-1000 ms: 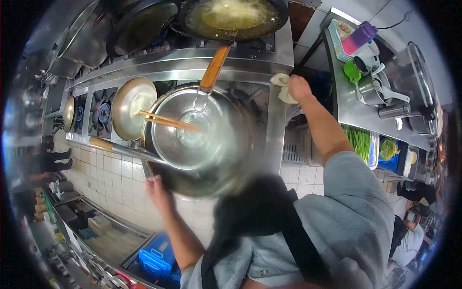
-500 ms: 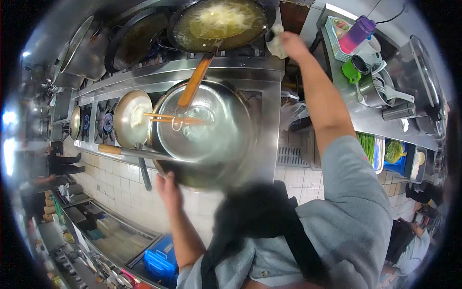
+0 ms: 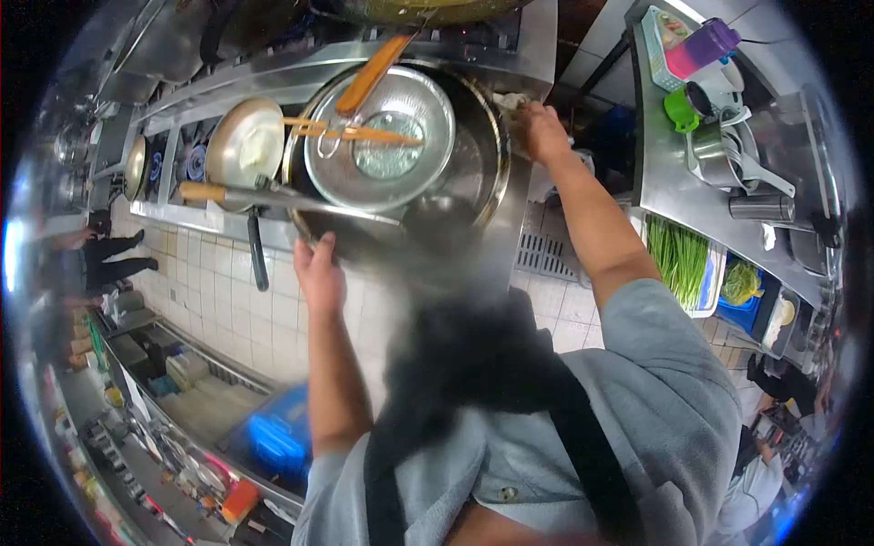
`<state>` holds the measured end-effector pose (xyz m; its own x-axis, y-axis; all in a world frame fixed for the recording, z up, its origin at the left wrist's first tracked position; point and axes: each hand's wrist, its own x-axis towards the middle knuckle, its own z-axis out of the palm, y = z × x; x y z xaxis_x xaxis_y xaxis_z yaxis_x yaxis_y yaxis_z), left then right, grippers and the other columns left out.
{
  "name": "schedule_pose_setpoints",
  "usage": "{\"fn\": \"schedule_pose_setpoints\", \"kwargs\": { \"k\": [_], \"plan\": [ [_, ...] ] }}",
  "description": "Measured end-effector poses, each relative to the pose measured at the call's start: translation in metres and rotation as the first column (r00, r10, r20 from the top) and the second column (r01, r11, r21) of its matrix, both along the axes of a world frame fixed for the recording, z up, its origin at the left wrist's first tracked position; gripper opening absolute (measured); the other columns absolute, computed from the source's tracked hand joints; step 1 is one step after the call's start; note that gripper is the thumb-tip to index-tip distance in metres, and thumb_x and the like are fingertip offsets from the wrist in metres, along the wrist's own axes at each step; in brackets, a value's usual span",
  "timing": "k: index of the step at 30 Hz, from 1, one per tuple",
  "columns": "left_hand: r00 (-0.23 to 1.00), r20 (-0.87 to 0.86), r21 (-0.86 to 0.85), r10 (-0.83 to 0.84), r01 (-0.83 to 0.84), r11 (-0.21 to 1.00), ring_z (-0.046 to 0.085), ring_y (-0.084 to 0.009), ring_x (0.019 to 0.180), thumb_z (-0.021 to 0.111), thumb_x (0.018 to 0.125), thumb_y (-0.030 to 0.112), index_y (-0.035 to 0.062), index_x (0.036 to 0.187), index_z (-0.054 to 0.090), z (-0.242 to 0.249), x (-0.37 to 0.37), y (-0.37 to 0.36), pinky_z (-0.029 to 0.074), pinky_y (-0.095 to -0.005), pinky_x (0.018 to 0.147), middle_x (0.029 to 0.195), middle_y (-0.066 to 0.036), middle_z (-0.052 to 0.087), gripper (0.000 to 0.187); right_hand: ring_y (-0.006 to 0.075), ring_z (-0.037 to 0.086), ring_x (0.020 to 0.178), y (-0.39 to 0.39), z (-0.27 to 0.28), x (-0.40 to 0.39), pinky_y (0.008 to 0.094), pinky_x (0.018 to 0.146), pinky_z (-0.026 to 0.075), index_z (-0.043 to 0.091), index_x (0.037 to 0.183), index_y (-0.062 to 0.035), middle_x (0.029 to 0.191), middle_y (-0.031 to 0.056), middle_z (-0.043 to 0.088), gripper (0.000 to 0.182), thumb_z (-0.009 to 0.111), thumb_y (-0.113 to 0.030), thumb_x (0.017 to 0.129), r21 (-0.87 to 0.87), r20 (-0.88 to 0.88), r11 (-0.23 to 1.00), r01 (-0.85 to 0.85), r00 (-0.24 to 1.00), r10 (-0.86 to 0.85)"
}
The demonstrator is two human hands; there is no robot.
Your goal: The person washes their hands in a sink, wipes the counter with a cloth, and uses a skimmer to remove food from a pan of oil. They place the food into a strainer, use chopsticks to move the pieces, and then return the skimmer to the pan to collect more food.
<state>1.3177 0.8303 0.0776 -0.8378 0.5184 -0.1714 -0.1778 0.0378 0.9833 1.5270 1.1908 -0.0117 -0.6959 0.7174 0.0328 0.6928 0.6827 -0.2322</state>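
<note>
My right hand (image 3: pixel 546 135) is closed on a pale folded cloth (image 3: pixel 512 109), which sits at the right rim of a large dark wok (image 3: pixel 487 173). Fingers apart, my left hand (image 3: pixel 319 273) is just below the wok's front-left rim, its fingertips near the edge. A metal strainer (image 3: pixel 437 136) sits over the wok, with wooden chopsticks (image 3: pixel 364 135) lying across it. Along the front of the wok lies a long metal utensil with a wooden handle (image 3: pixel 202 192). Blur hides part of the wok's near side.
Left of the wok, a frying pan (image 3: pixel 223 155) with something pale inside stands on the stove. An oil-filled pan (image 3: pixel 428 9) is behind, its wooden handle (image 3: pixel 375 73) reaching over the strainer. A steel counter (image 3: pixel 669 177) with pots and cups runs along the right, above green stalks (image 3: pixel 678 259).
My right hand has come down with the cloth from beside the oil-filled pan to the wok's right rim. My left hand stays near the front-left rim. The view has tilted downward.
</note>
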Motion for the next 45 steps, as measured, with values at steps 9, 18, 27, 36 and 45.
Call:
{"fn": "schedule_pose_setpoints", "kwargs": {
  "k": [9, 18, 27, 36, 45],
  "plan": [
    [0.962, 0.268, 0.136, -0.049, 0.013, 0.991, 0.049, -0.0095, 0.062, 0.054, 0.092, 0.024, 0.0046, 0.096, 0.053, -0.014, -0.002, -0.012, 0.046, -0.0276, 0.06, 0.075, -0.001, 0.054, 0.02, 0.0294, 0.054, 0.096, -0.107, -0.031, 0.035, 0.0385, 0.089, 0.04, 0.066, 0.096, -0.0079, 0.1, 0.012, 0.059, 0.023, 0.061, -0.016, 0.074, 0.196, -0.091, 0.964, -0.179, 0.976, 0.199],
    [0.959, 0.281, -0.197, 0.03, 0.027, 0.98, 0.051, -0.0138, 0.056, 0.054, 0.09, 0.025, 0.0037, 0.089, 0.05, -0.121, -0.018, -0.255, 0.053, -0.0338, 0.057, 0.07, -0.004, 0.048, 0.022, 0.0315, 0.052, 0.099, -0.271, -0.001, 0.061, 0.0394, 0.091, 0.04, 0.065, 0.096, -0.0078, 0.105, 0.0102, 0.058, 0.025, 0.061, -0.007, 0.072, -0.047, -0.237, 0.998, -0.045, 0.971, 0.033],
    [0.707, 0.211, -0.331, 0.675, -0.598, 0.73, 0.053, -0.0153, 0.053, 0.057, 0.088, 0.026, 0.0082, 0.09, 0.052, -0.143, -0.001, -0.568, 0.052, -0.0314, 0.052, 0.074, -0.004, 0.051, 0.018, 0.031, 0.049, 0.106, -0.338, -0.01, -0.021, 0.0374, 0.094, 0.038, 0.061, 0.107, -0.0057, 0.116, 0.0119, 0.054, 0.03, 0.057, -0.01, 0.077, -0.031, -0.129, 0.995, 0.095, 0.987, -0.098],
    [0.679, 0.315, -0.164, 0.663, -0.649, 0.743, 0.054, -0.0147, 0.053, 0.057, 0.089, 0.024, 0.0079, 0.094, 0.05, -0.108, -0.108, -0.545, 0.051, -0.0307, 0.052, 0.075, -0.004, 0.052, 0.018, 0.0311, 0.046, 0.112, -0.394, -0.026, -0.177, 0.0381, 0.097, 0.036, 0.059, 0.113, -0.0087, 0.123, 0.0109, 0.051, 0.034, 0.055, -0.012, 0.079, 0.144, -0.12, 0.986, 0.078, 0.991, -0.061],
    [0.824, 0.353, -0.525, 0.444, -0.218, 0.823, 0.058, -0.0175, 0.057, 0.059, 0.087, 0.029, 0.0045, 0.094, 0.057, -0.202, -0.161, -0.593, 0.047, -0.029, 0.047, 0.081, -0.009, 0.06, 0.025, 0.0335, 0.043, 0.114, -0.444, -0.039, -0.36, 0.0382, 0.097, 0.038, 0.057, 0.116, -0.0108, 0.13, 0.0109, 0.045, 0.037, 0.053, -0.01, 0.079, 0.137, -0.224, 0.987, -0.078, 0.969, 0.107]
  ]
}}
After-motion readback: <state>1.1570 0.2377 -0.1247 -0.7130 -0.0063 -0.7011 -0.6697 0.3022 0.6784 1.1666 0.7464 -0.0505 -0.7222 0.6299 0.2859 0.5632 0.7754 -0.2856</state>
